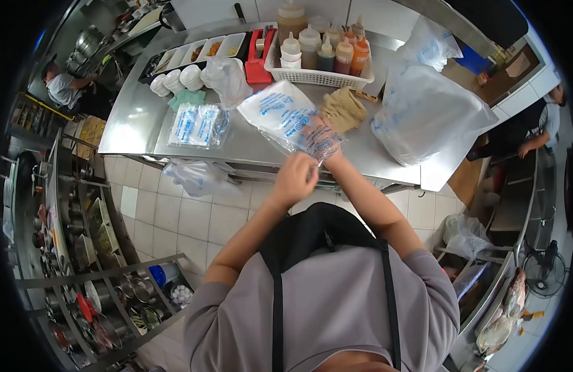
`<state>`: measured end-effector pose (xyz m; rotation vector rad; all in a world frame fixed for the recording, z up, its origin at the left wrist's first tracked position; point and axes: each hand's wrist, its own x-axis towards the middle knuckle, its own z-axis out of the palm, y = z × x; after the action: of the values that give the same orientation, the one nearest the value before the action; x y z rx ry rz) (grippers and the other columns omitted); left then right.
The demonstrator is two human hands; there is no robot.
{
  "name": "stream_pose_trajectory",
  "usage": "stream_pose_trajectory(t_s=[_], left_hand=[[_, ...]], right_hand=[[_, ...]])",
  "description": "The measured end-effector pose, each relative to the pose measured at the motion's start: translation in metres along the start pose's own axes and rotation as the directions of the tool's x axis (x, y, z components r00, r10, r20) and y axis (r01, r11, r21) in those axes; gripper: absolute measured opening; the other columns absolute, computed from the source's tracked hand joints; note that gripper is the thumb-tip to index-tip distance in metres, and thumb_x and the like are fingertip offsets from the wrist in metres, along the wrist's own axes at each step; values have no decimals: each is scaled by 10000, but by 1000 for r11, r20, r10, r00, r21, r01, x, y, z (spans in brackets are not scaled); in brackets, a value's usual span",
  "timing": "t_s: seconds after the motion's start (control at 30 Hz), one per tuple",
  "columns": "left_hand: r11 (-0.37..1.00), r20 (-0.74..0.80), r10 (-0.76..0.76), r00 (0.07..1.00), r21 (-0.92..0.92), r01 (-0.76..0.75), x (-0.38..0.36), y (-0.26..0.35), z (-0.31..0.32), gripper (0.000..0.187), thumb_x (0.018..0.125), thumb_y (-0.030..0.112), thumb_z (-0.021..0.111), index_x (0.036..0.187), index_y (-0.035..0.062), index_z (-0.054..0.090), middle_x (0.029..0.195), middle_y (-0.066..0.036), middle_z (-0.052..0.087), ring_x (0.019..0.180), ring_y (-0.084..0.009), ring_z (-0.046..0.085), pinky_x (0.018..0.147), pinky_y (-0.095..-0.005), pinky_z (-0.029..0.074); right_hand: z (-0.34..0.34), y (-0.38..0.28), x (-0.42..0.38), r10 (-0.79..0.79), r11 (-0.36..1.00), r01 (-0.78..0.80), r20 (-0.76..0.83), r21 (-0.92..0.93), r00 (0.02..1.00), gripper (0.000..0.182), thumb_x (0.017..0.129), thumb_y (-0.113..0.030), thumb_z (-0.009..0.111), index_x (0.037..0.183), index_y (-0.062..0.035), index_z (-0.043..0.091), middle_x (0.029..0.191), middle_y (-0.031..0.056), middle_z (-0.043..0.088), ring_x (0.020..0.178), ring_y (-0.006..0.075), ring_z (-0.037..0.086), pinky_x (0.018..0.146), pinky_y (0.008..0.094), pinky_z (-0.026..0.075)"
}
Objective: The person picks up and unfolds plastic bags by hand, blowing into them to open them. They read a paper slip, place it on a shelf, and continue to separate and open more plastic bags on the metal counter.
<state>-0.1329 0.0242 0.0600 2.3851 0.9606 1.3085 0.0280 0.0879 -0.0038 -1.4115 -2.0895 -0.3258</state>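
A clear plastic pack of white bags with blue print is held over the front of the steel counter. My right hand shows through the clear end of this pack and grips it; whether the fingers are inside or behind the plastic is unclear. Just to the left, my left hand is closed, with thumb and fingertips pinching the pack's loose clear edge. Another printed pack lies flat on the counter to the left. A tan cloth rests right of my right hand.
A white basket holds sauce bottles, beside a red device. Food trays and stacked white lids are at the back left. A large plastic bag stands right. People are at both sides.
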Motion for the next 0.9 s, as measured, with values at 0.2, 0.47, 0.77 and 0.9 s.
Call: stream_pose_trajectory(t_s=[0.2,0.47,0.77,0.9], left_hand=[[991,337,126,933,-10,-131,-24,-4,31,297,742,141,564,977,-41,552,944,-188,542,942,-351,502,863,-463,385],[981,265,63,962,162,-109,-28,-33,43,369,766,199,589,1017,-54,493,887,-227,543,882,-411,514,769,-519,396],[900,156,-397,904,262,349,-1,-28,27,292,889,217,485,822,-67,507,750,-266,543,680,-413,548,626,-481,442],[912,244,-391,887,235,337,24,-30,25,304,891,180,445,855,-107,539,822,-293,577,740,-431,564,667,-486,449]], right_hand=[[-58,-40,30,210,935,-213,40,284,977,297,739,-242,607,961,-44,595,1043,134,567,1003,301,481,878,429,383],[-88,-57,9,-38,998,53,336,-33,941,325,725,-148,596,988,43,582,1047,220,557,1054,393,470,928,468,373],[-119,-26,-23,583,187,-712,506,677,635,38,795,8,522,778,6,488,869,195,559,748,380,552,660,418,455],[-111,-29,-31,546,778,-475,-68,411,835,83,756,39,536,832,7,526,833,158,548,684,346,531,637,389,462]])
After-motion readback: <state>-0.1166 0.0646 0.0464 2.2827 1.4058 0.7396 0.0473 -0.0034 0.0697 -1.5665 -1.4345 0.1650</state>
